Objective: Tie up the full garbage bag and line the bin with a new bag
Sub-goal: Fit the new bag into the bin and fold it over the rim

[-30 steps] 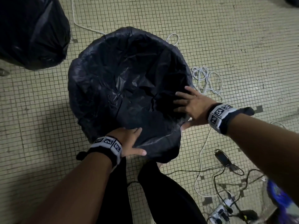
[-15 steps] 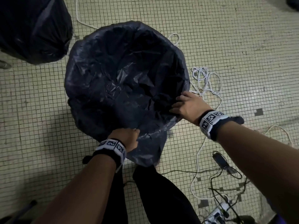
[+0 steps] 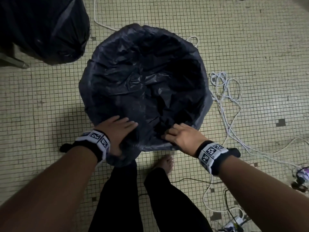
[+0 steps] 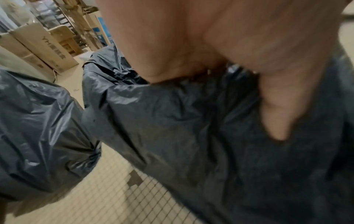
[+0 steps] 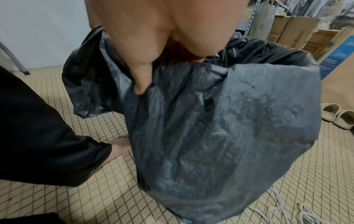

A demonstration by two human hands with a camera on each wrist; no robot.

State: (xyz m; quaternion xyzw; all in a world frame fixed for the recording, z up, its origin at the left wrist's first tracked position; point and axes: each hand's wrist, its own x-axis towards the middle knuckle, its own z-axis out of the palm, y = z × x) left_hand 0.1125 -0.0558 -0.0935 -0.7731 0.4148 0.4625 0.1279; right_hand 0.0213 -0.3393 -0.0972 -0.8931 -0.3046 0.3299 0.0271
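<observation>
Head view, crinkled black plastic liner bag (image 3: 143, 91) draping over the round bin on the tiled floor, left hand (image 3: 117, 133) pressing its near rim with thumb hooking outside, right hand (image 3: 180, 136) pinching gathered plastic alongside, bulging tied black garbage bag (image 3: 41, 27) sitting far left.

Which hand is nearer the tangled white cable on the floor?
Right. The right hand grips the bin's near rim on the side of the tangled white cable; the left hand is farther.
</observation>
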